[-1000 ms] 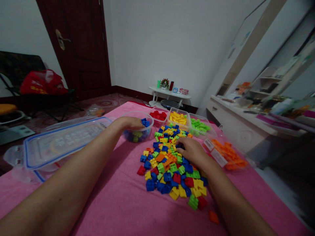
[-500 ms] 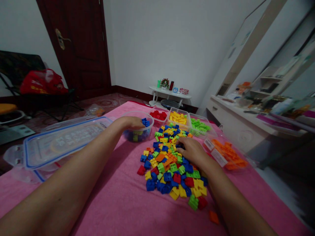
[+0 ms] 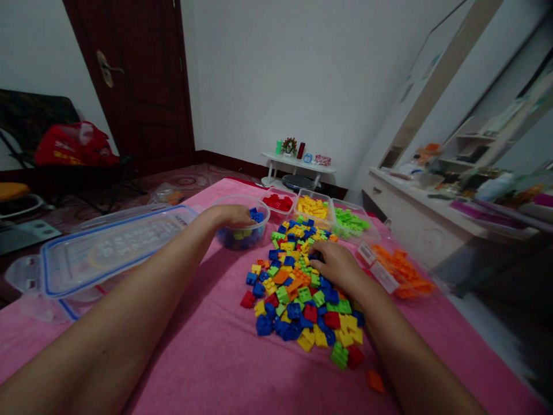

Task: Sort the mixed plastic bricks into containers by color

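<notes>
My left hand (image 3: 235,215) reaches over the rim of a round clear bowl (image 3: 222,202). Its fingers are bent around blue toy bricks (image 3: 256,215), though the fingertips are mostly hidden. More bricks, mainly blue, show through the bowl's wall. On the pink cloth (image 3: 203,346) lies a loose heap of toy bricks (image 3: 298,282) in blue, yellow, green, red and orange. My right hand (image 3: 334,260) rests on the right side of this heap, thumb and fingers curled around a dark blue brick (image 3: 315,255); part of the grip is hidden.
Behind the heap stand clear boxes of red bricks (image 3: 277,203), yellow bricks (image 3: 313,207) and green bricks (image 3: 351,222). A box of orange bricks (image 3: 401,272) is at right. A blue-edged clear lid (image 3: 116,248) lies left, beneath my left forearm. One orange brick (image 3: 375,381) lies near my right forearm.
My left hand has shifted very slightly to the right within the bowl. My right hand and the heap look the same.
</notes>
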{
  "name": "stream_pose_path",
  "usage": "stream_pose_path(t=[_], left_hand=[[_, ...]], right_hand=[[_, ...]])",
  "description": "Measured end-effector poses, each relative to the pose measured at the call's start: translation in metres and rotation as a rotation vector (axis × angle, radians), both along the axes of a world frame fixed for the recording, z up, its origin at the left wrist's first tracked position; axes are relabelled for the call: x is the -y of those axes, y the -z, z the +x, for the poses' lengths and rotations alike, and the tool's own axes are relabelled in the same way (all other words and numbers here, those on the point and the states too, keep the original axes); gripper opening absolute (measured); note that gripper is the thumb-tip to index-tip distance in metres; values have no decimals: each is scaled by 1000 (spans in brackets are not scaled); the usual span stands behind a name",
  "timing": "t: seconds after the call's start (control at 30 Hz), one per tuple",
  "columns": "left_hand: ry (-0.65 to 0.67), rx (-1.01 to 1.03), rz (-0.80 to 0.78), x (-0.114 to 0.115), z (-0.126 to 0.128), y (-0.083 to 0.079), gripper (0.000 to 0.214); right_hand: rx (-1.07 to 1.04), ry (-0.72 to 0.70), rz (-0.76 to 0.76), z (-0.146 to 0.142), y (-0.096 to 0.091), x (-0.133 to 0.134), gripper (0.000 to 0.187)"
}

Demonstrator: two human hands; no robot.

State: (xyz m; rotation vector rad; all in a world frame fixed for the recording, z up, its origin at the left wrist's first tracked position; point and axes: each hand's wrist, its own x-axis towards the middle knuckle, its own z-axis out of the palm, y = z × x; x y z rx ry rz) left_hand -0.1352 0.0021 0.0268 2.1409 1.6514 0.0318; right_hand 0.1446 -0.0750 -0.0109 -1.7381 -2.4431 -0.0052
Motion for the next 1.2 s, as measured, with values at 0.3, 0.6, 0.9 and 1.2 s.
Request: stream_pose_path(t=[0.3,0.6,0.9,1.2], left_hand=[[-14,-66,162,1,8,-4,53],[-268,824,433,19,34,-30,51],[-155,1818,-980,48,86,-9,38],[-459,2078,-745,58,111,6,44]], right_hand=[[-13,-10,4,1,0,0,12],[-4,-4,7,1,0,0,13],[-217,-27,102,5,-2,-2,16],[-1339,87,88,-20,-19,6,24]])
